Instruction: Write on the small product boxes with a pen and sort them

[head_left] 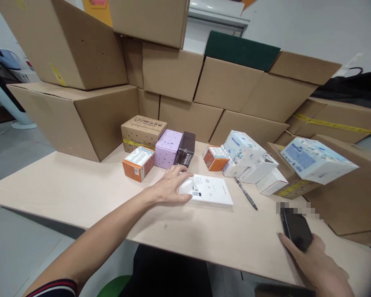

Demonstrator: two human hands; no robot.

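Note:
My left hand [173, 187] reaches over the left end of a flat white box [214, 190] on the table. Its thumb lies at the near edge and its fingers at the far edge, gripping the box. Small print and a label mark the box's top. At the lower right, my right hand [320, 262] is closed around a black phone [297, 229], its dark face turned up. Part of the phone's top end is blurred out by pixels. Between the two hands lies a dark pen [246, 194], slanting just right of the white box.
Behind my left hand stand an orange box [138, 164], a lilac box [168, 149], a black box [185, 149] and a spotted carton [144, 133]. Right of centre are another orange box [215, 158] and tissue packs [245, 148]. Large cartons [173, 68] wall the table's [89, 189] back.

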